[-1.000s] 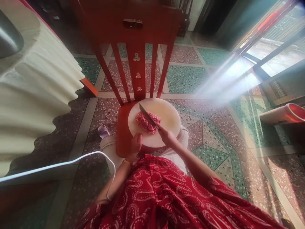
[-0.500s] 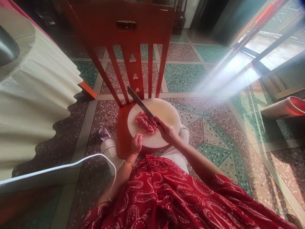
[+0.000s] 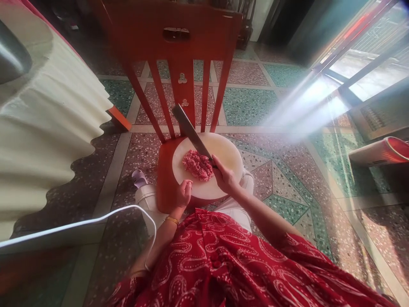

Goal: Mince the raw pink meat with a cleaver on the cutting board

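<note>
My right hand point(image 3: 226, 177) is closed round the handle of a kitchen knife point(image 3: 191, 130). The long dark blade slants up and left over the board, its tip in front of the chair back. A mound of minced meat point(image 3: 198, 165) lies on the round white cutting board point(image 3: 223, 147), just below the blade. At the board's near left edge is my left hand point(image 3: 184, 194), its fingers curled in and nothing seen in them. Beneath the board is the seat of a reddish wooden chair point(image 3: 164, 179).
The slatted chair back point(image 3: 180, 64) rises behind the board. A white cable point(image 3: 96, 219) loops past my left forearm. On the left hangs a cream tablecloth point(image 3: 54, 123). A bin-like container point(image 3: 373, 151) lies on the tiled floor at right, near the sunlit doorway.
The knife blade has risen, its tip now higher against the chair back. My left hand stays by the board's edge. The whole view has shifted slightly.
</note>
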The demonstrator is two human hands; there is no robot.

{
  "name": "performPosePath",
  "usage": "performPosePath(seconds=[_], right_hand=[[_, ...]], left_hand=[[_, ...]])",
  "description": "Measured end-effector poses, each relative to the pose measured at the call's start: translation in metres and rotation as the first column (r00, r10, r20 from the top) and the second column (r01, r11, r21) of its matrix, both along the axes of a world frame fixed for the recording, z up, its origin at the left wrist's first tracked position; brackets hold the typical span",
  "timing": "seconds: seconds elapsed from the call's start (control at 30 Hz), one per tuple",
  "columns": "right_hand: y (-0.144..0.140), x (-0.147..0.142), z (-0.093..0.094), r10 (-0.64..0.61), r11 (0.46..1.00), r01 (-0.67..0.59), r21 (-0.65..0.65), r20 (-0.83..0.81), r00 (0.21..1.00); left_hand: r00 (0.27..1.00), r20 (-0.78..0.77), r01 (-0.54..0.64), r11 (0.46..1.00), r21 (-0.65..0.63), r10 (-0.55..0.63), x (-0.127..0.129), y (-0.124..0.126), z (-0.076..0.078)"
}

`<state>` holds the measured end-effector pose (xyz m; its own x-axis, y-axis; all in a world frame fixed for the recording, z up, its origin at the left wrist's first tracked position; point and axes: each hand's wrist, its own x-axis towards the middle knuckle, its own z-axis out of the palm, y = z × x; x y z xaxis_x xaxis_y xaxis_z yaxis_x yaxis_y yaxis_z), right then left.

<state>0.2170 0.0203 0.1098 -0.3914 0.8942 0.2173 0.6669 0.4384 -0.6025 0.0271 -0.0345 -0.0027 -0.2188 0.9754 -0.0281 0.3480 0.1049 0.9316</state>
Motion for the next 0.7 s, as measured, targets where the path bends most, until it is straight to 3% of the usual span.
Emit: performPosePath(seconds=[0.1,0.17,0.3,0.4,0.57,0.63,0.7], right_hand=[[-0.004,0.002,-0.019,0.015,0.983,0.028,-0.183,0.229,0.973],[-0.004,0.003,-0.021,0.014,0.967,0.067,-0.248,0.314,0.949],[0.000,0.003,0.003,-0.026,0.996,0.032,-0.080,0.084,0.996],[-0.001,0.002,0.002,-0.024,0.999,0.025,0.042,-0.029,0.999],[-0.009,0.000,-0.023,-0.011,0.961,0.092,-0.259,0.298,0.955],[-0.009,0.001,-0.015,-0.029,0.963,0.096,-0.253,0.255,0.967],[-0.007,0.005,-0.003,-0.068,0.984,0.085,-0.153,0.113,0.991]], left_hand=[[1.000,-0.002,-0.008,1.000,0.004,0.008,0.000,0.000,0.000],[1.000,-0.003,-0.010,1.000,0.011,0.010,0.000,0.001,0.000],[1.000,-0.005,-0.012,1.000,0.020,0.012,0.000,0.002,-0.002],[1.000,-0.010,-0.021,0.999,0.029,0.022,0.000,0.002,-0.004],[0.999,-0.024,-0.032,0.998,0.050,0.033,0.001,0.003,-0.005],[0.999,-0.026,-0.024,0.998,0.054,0.026,0.000,0.003,-0.005],[1.000,-0.026,-0.015,0.998,0.058,0.016,0.000,0.003,-0.006]])
